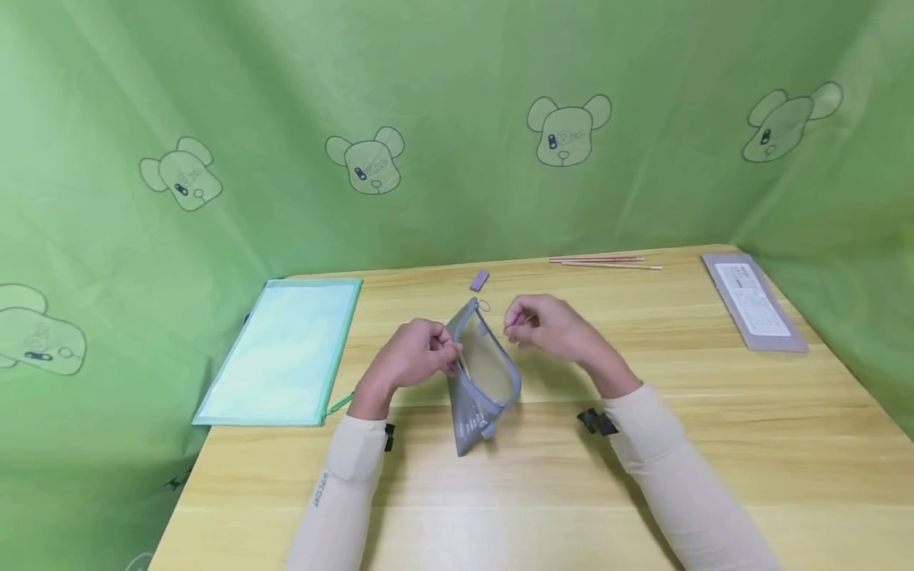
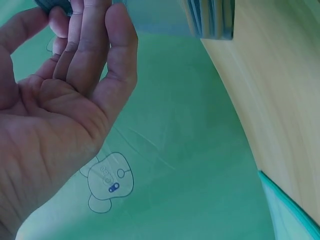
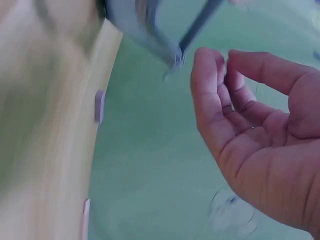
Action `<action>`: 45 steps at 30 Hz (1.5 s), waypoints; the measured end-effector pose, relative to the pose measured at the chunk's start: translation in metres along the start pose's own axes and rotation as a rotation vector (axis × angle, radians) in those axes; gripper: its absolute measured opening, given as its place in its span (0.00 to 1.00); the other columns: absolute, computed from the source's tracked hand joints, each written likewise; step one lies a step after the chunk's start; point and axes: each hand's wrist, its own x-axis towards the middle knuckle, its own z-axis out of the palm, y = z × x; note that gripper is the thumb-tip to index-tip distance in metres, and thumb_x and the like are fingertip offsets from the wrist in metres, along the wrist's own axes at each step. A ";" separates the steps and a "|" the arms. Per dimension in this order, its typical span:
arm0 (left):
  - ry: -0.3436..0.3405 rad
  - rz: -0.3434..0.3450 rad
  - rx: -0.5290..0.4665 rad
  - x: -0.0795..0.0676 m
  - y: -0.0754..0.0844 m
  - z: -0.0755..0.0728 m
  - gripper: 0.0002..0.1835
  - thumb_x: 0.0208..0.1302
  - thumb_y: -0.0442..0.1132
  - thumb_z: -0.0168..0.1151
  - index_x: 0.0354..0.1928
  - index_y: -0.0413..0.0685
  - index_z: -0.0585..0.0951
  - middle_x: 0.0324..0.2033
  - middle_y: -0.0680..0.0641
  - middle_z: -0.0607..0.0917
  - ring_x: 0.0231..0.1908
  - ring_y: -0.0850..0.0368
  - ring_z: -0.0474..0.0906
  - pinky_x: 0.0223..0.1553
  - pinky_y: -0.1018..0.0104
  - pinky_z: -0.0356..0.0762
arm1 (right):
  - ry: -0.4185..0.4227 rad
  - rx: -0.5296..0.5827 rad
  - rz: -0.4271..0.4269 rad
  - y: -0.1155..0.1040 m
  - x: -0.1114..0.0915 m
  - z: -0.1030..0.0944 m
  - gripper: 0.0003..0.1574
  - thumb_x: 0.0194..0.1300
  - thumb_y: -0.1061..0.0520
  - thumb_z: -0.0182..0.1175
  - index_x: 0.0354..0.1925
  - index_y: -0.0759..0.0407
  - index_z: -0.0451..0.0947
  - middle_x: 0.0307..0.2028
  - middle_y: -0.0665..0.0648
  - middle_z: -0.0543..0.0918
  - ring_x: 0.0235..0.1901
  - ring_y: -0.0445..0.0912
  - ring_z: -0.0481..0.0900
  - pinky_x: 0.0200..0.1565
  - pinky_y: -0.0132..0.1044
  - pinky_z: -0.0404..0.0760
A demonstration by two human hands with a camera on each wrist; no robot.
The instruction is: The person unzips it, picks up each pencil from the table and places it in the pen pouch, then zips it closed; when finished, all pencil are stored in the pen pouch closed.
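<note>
A grey zip pouch (image 1: 467,412) stands tilted at the middle of the table, its zipped mouth spread apart. My left hand (image 1: 421,353) pinches the left edge of that mouth between thumb and fingers. A thin pale strip shows along the inside, near the left fingertips. On the other side, my right hand (image 1: 546,327) hovers beside the pouch's far right edge, fingers loosely bent and thumb close to the fingertips. In the right wrist view nothing shows in the right hand (image 3: 250,115), and the pouch's zip end (image 3: 177,57) is apart from it.
A small purple block (image 1: 479,281) lies just beyond the pouch. Thin red and pale sticks (image 1: 607,262) rest at the back edge. At left lies a teal-edged zip folder (image 1: 282,349); at right, a flat grey package (image 1: 755,303) with a white label. Green curtains surround the table.
</note>
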 end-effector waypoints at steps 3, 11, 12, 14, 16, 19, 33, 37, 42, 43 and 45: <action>-0.007 -0.004 0.000 -0.001 0.000 -0.003 0.10 0.77 0.39 0.65 0.35 0.43 0.84 0.32 0.43 0.93 0.41 0.38 0.94 0.32 0.67 0.75 | 0.039 0.115 0.024 0.021 0.004 -0.025 0.10 0.76 0.66 0.62 0.52 0.70 0.80 0.47 0.66 0.86 0.44 0.47 0.87 0.53 0.41 0.90; -0.033 -0.002 0.017 -0.002 -0.002 -0.005 0.10 0.77 0.39 0.64 0.36 0.44 0.86 0.30 0.46 0.93 0.41 0.39 0.94 0.39 0.68 0.78 | 0.257 0.202 0.206 0.101 0.000 -0.097 0.22 0.81 0.61 0.58 0.66 0.71 0.71 0.47 0.40 0.86 0.47 0.31 0.85 0.56 0.30 0.86; -0.031 -0.002 0.018 -0.003 -0.002 -0.005 0.10 0.77 0.39 0.64 0.36 0.44 0.86 0.30 0.46 0.93 0.41 0.39 0.94 0.38 0.68 0.78 | 0.269 0.155 0.230 0.110 0.001 -0.104 0.23 0.82 0.60 0.58 0.68 0.70 0.70 0.49 0.43 0.86 0.49 0.33 0.84 0.55 0.29 0.86; -0.026 0.001 0.021 -0.004 -0.002 -0.007 0.10 0.77 0.39 0.64 0.35 0.44 0.86 0.30 0.45 0.93 0.41 0.39 0.94 0.37 0.67 0.78 | 0.289 0.066 0.275 0.124 0.005 -0.115 0.25 0.82 0.59 0.57 0.70 0.69 0.69 0.57 0.54 0.85 0.54 0.41 0.83 0.57 0.32 0.85; -0.021 0.002 0.026 -0.004 -0.001 -0.008 0.10 0.77 0.39 0.64 0.35 0.44 0.86 0.31 0.44 0.93 0.41 0.39 0.94 0.36 0.67 0.77 | 0.310 -0.034 0.308 0.137 0.011 -0.124 0.27 0.82 0.59 0.56 0.71 0.70 0.68 0.65 0.68 0.80 0.61 0.53 0.81 0.63 0.41 0.83; -0.025 0.003 0.040 -0.004 -0.002 -0.009 0.10 0.77 0.39 0.64 0.36 0.44 0.86 0.31 0.44 0.93 0.41 0.40 0.94 0.37 0.67 0.77 | 0.330 -0.156 0.341 0.153 0.022 -0.133 0.30 0.81 0.59 0.54 0.74 0.70 0.65 0.74 0.79 0.69 0.70 0.71 0.71 0.71 0.61 0.74; -0.048 0.008 0.063 -0.005 -0.002 -0.012 0.10 0.78 0.41 0.64 0.35 0.46 0.86 0.30 0.49 0.92 0.40 0.43 0.94 0.38 0.66 0.78 | 0.256 -0.543 0.360 0.183 0.048 -0.141 0.40 0.65 0.68 0.49 0.76 0.70 0.62 0.72 0.81 0.69 0.70 0.81 0.66 0.75 0.75 0.50; -0.046 0.013 0.066 -0.005 -0.002 -0.013 0.10 0.78 0.41 0.64 0.35 0.46 0.86 0.30 0.49 0.92 0.39 0.43 0.94 0.37 0.66 0.79 | 0.246 -0.540 0.380 0.179 0.044 -0.143 0.31 0.66 0.69 0.50 0.68 0.69 0.72 0.66 0.78 0.76 0.63 0.78 0.73 0.68 0.79 0.57; -0.046 0.017 0.064 -0.005 -0.003 -0.013 0.10 0.77 0.40 0.65 0.36 0.46 0.86 0.30 0.49 0.93 0.40 0.42 0.94 0.37 0.67 0.79 | 0.164 -0.469 0.361 0.173 0.034 -0.145 0.26 0.66 0.67 0.56 0.63 0.72 0.74 0.61 0.78 0.78 0.60 0.73 0.76 0.66 0.73 0.71; -0.047 0.016 0.066 -0.005 -0.003 -0.013 0.10 0.77 0.40 0.64 0.36 0.46 0.86 0.30 0.49 0.93 0.39 0.44 0.94 0.37 0.67 0.79 | 0.142 -0.446 0.357 0.172 0.032 -0.145 0.28 0.66 0.66 0.58 0.63 0.72 0.74 0.62 0.78 0.77 0.60 0.72 0.76 0.65 0.70 0.74; -0.047 0.013 0.069 -0.005 -0.004 -0.013 0.10 0.77 0.41 0.64 0.36 0.46 0.86 0.30 0.49 0.93 0.37 0.47 0.94 0.38 0.67 0.79 | 0.098 -0.403 0.351 0.170 0.027 -0.143 0.30 0.66 0.65 0.60 0.64 0.73 0.73 0.62 0.78 0.77 0.59 0.70 0.77 0.62 0.65 0.77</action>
